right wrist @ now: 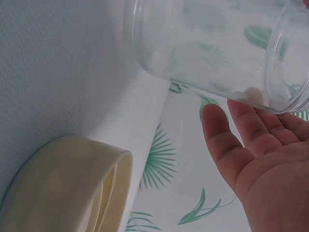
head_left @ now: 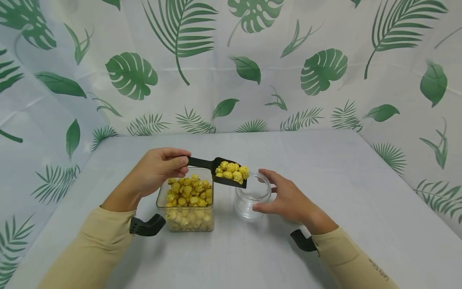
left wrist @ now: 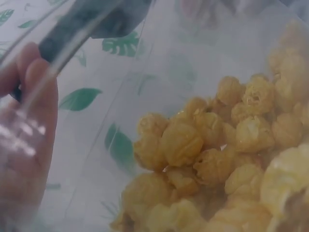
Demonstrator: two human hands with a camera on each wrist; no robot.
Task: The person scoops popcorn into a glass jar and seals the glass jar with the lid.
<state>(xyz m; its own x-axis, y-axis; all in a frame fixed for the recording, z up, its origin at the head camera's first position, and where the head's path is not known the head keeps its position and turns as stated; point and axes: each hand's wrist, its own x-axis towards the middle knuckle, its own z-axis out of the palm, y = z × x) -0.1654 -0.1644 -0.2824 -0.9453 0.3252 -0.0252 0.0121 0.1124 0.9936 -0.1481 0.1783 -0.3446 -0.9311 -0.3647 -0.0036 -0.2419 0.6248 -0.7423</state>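
Leaf-print backdrop (head_left: 231,60), unlabelled jar (head_left: 251,196), popcorn scoop (head_left: 223,172), illegible sleeve print (head_left: 379,269).

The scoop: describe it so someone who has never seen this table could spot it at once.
On the pale table, find the square clear tub of yellow popcorn near the front. The scoop hangs just above it, pinched by the left hand. It is the only black item, loaded with popcorn, beside an empty round jar.

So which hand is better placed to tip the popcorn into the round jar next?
The left hand. It already grips the black scoop, loaded with popcorn, right beside the empty jar. The right hand steadies that jar, so it should probably stay there.
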